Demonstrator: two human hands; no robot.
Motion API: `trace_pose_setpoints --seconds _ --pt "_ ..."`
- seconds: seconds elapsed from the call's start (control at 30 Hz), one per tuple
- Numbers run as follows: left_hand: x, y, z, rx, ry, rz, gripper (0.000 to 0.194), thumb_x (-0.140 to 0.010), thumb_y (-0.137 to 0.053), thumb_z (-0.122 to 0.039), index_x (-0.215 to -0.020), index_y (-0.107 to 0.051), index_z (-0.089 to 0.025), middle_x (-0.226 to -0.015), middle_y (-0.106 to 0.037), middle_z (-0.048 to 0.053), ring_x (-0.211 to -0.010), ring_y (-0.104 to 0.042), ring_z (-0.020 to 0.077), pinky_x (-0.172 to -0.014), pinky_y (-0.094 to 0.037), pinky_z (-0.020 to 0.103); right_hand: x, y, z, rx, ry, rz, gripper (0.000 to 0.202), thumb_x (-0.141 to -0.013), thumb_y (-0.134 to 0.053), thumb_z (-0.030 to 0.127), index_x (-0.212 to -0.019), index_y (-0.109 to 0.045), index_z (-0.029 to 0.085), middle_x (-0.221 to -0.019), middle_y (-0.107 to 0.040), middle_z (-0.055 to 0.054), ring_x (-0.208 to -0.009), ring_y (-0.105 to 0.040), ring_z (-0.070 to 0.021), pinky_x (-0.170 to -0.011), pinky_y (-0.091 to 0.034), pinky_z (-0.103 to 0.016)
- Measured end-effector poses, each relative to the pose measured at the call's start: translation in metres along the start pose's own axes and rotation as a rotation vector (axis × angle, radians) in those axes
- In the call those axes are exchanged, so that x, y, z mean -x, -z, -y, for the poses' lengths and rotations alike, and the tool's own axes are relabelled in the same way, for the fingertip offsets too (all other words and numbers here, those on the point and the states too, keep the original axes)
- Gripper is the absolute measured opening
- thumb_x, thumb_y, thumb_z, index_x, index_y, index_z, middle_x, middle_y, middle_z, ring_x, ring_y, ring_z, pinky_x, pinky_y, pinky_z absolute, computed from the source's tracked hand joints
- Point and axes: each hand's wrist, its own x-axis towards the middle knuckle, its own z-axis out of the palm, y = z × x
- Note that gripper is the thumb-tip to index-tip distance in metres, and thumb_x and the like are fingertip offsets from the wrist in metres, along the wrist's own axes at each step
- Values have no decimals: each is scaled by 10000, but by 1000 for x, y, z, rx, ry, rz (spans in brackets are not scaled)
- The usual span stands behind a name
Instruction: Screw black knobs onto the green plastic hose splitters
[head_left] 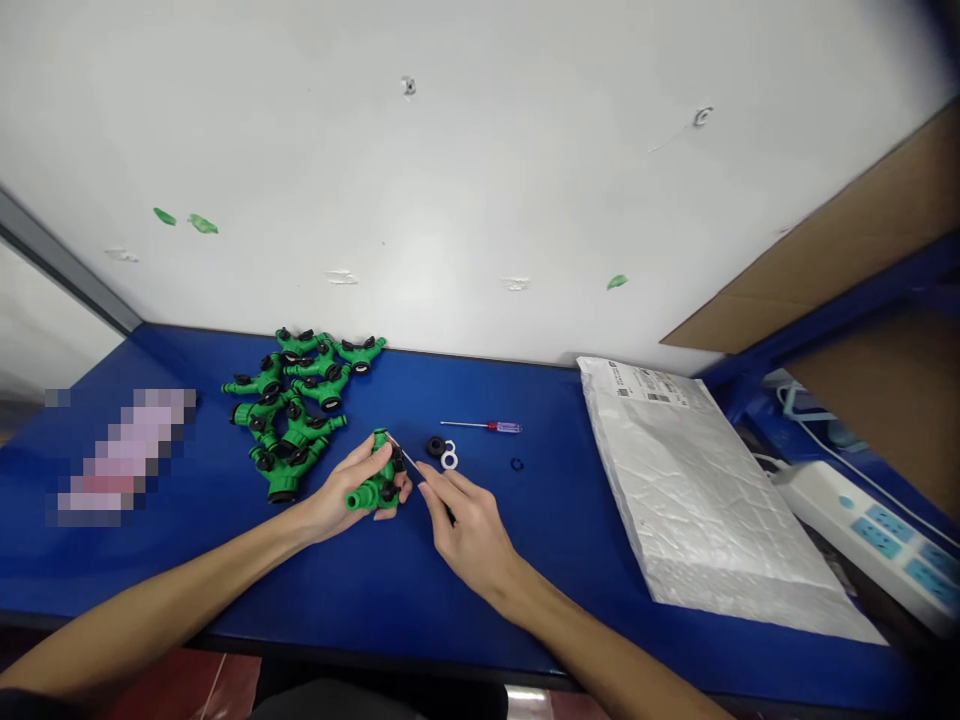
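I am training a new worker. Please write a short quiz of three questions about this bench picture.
1. True or false: the left hand holds a green fitting.
2. What lies nearest the white ring? A) black ring B) power strip C) white bag
3. Fill in: the pile of fittings lies on the ___ table.

Key: 1 true; 2 A; 3 blue. The right hand holds a thin tool against the fitting; a red-handled screwdriver lies apart.

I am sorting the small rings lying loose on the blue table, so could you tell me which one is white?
The white ring is the middle one, touching the thicker black ring on its left; the thin black ring lies apart to the right.
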Motion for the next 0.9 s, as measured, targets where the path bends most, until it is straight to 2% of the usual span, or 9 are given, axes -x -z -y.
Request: trace_pose_setpoints --seconds 0.17,0.37,0.47,0.57,0.7,0.9 --pt "0 -2 -4 47 17 -3 261 -900 -608 -431 -861 -501 -197 -715 -565 10 -661 -575 155 -481 -363 220 0 -6 1 -38 -40 2 321 -1005 -414 192 -1191 -675 170 -759 -662 -56 -629 -614 -166 -617 -520 -291" --pt "1 -2 -9 61 50 11 295 -864 -655 -440 -831 -496 -194 -690 -549 6 -661 -574 163 -480 -351 223 3 -11 -8 204 108 -41 366 -1025 -375 218 -1248 -638 95 -789 -646 -94 -572 -597 -158 -503 -493 -269" --pt "1 -1 -10 52 59 10 301 -858 -660 -442 -834 -487 -196 -689 -558 7 -662 -578 164 -480 -349 222 4 -10 -8 254 115 -45 377 -1027 -368 226 -1257 -634 88 -823 -656 -111 -581 -603 -159 -502 -488 -264" --pt "-1 1 -7 28 48 -10 308 -854 -664 -449 -861 -482 -201 -692 -575 4 -654 -574 153 -490 -359 222 1 -10 -1 96 8 -20 355 -1021 -381 238 -1214 -662 138 -778 -643 -70 -596 -586 -151 -563 -495 -263" --pt "-1 2 5 -21 69 -11 353 -832 -682 -478 -927 -481 -204 -696 -588 -8 -625 -571 136 -508 -376 223 -7 -8 8 -209 -206 47 352 -1021 -385 285 -1048 -716 171 -653 -578 -1 -571 -546 -132 -588 -482 -248" --pt "1 -2 10 -68 113 58 397 -841 -654 -515 -995 -487 -190 -686 -592 3 -624 -582 144 -488 -352 222 -14 0 5 -284 -260 87 372 -1000 -410 355 -1104 -706 157 -592 -505 18 -550 -520 -135 -552 -451 -241"
